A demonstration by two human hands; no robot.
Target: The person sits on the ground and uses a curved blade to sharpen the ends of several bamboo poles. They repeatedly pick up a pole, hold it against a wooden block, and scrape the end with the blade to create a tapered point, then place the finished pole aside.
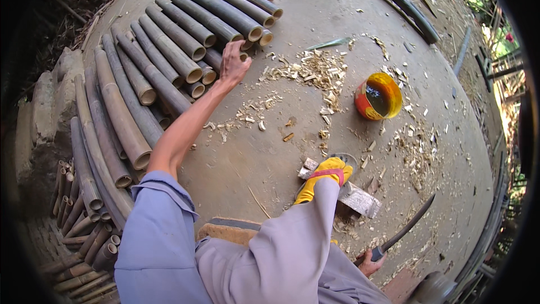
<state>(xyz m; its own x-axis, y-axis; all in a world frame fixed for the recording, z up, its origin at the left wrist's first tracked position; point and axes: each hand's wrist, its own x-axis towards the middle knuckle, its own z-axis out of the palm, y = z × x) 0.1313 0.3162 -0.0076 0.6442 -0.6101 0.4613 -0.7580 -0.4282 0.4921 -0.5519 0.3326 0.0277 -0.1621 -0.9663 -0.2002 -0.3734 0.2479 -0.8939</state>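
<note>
My left hand [233, 63] reaches out to a stack of cut bamboo poles, its fingers curled at the end of one bamboo pole [214, 57]. The fingers partly hide that end. Low on the right, my right hand [370, 264] is closed round the dark handle of a long knife [413, 224], whose slightly curved blade points up and away to the right. My foot in a yellow sock [315, 184] and a sandal with a red strap rests by a pale wooden block [360, 200].
Bamboo poles [121, 112] lie stacked along the left, with shorter pieces [93, 236] below. A red and yellow bucket [365, 101] holding dark liquid stands right of centre. Wood shavings [323, 76] litter the concrete floor. Another dark pole [405, 8] lies far right.
</note>
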